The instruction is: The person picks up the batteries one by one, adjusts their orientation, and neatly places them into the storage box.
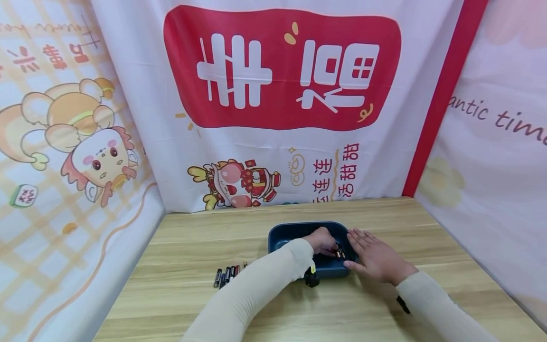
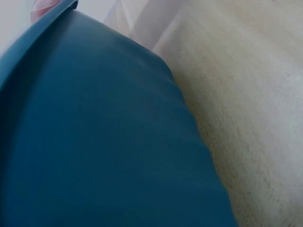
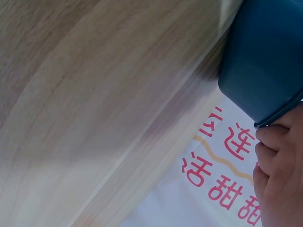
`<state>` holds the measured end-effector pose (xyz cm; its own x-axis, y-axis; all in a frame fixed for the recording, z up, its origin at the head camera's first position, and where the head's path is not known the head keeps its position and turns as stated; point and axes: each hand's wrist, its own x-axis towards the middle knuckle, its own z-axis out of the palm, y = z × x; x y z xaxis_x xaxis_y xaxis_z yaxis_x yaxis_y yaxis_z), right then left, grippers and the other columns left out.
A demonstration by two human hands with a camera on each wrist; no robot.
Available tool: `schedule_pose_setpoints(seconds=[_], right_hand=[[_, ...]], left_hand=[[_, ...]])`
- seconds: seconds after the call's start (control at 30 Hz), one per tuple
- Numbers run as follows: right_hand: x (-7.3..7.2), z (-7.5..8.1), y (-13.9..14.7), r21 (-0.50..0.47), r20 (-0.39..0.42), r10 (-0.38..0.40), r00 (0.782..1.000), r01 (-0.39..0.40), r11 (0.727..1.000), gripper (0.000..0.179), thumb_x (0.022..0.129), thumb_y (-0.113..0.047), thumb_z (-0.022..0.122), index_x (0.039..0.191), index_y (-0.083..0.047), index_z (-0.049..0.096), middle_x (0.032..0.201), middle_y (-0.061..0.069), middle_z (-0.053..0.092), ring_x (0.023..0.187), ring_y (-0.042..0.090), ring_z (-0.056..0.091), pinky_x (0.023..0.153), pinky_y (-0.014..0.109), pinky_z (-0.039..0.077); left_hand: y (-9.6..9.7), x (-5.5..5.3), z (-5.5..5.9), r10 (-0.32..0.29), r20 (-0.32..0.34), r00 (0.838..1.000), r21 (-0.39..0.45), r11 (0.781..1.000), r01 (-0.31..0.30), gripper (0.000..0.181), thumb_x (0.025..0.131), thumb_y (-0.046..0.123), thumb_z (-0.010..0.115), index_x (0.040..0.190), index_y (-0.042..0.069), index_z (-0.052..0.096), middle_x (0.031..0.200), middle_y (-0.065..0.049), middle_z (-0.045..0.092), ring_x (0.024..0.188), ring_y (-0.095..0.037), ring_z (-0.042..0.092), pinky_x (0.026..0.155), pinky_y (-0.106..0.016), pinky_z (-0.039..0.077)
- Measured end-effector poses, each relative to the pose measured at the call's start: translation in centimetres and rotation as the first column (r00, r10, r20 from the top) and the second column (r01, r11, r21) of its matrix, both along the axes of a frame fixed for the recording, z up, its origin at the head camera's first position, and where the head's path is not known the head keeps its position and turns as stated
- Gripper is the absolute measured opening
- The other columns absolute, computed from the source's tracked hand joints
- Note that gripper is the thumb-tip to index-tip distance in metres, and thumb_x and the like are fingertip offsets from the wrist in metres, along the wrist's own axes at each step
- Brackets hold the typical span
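A dark blue plastic bin [image 1: 332,272] stands on the wooden table, its outer wall filling much of the left wrist view. My left hand [image 1: 319,240] reaches down inside it with curled fingers and pinches a small dark battery at the bin's right end. A few batteries with copper-coloured ends [image 1: 340,251] show beside those fingertips, partly covered by them. Against the bin's right end rests my right hand [image 1: 376,256], fingers stretched along the rim and thumb at the front corner. In the right wrist view, its fingers [image 3: 274,139] touch the rim.
Several loose batteries [image 1: 228,274] lie in a row on the table [image 1: 183,247] left of the bin, partly behind the left sleeve [image 1: 265,280]. A printed cloth [image 1: 282,142] hangs behind the table's far edge, with more cloth at both sides.
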<state>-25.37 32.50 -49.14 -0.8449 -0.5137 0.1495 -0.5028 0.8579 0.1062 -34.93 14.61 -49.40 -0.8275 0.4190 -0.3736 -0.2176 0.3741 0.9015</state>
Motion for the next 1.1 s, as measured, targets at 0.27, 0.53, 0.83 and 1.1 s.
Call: schedule_pose_setpoints(seconds=[0.27, 0.53, 0.83, 1.1], right_hand=[[0.2, 0.0, -0.2, -0.012, 0.011, 0.000, 1.000, 0.001, 1.000, 0.086, 0.098, -0.065, 0.031, 0.146, 0.006, 0.035, 0.154, 0.021, 0.028, 0.143, 0.035, 0.022, 0.117, 0.049, 0.019], [0.1, 0.0, -0.3, -0.019, 0.015, -0.001, 1.000, 0.001, 1.000, 0.086, 0.098, -0.065, 0.030, 0.147, 0.005, 0.035, 0.154, 0.021, 0.028, 0.143, 0.035, 0.022, 0.117, 0.050, 0.019], [0.0, -0.1, -0.3, -0.030, 0.018, -0.011, 1.000, 0.012, 0.999, 0.086, 0.097, -0.066, 0.031, 0.147, 0.005, 0.034, 0.155, 0.019, 0.027, 0.143, 0.034, 0.020, 0.117, 0.050, 0.016], [0.0, 0.1, -0.3, -0.027, 0.022, -0.013, 1.000, 0.014, 1.000, 0.087, 0.097, -0.066, 0.031, 0.146, 0.006, 0.035, 0.154, 0.020, 0.029, 0.143, 0.035, 0.022, 0.117, 0.050, 0.019]], left_hand=[[0.2, 0.2, 0.0, 0.021, -0.034, 0.999, -0.042, 0.999, -0.022, 0.009, 0.085, -0.012, 0.064, 0.089, -0.006, 0.061, 0.078, -0.014, 0.064, 0.068, -0.022, 0.067, 0.062, -0.031, 0.060], [0.4, 0.2, 0.1, 0.048, -0.083, 0.995, -0.118, 0.991, -0.057, 0.010, 0.084, -0.012, 0.066, 0.090, -0.006, 0.063, 0.082, -0.015, 0.064, 0.070, -0.026, 0.067, 0.063, -0.035, 0.060], [0.3, -0.1, 0.3, 0.046, -0.086, 0.995, -0.146, 0.988, -0.058, 0.011, 0.087, -0.011, 0.063, 0.098, -0.008, 0.063, 0.085, -0.015, 0.063, 0.071, -0.026, 0.067, 0.063, -0.036, 0.060], [-1.0, -0.1, 0.2, 0.013, -0.083, 0.996, -0.108, 0.994, -0.022, 0.002, 0.088, -0.006, 0.065, 0.089, -0.005, 0.067, 0.079, -0.015, 0.066, 0.071, -0.027, 0.068, 0.064, -0.036, 0.060]])
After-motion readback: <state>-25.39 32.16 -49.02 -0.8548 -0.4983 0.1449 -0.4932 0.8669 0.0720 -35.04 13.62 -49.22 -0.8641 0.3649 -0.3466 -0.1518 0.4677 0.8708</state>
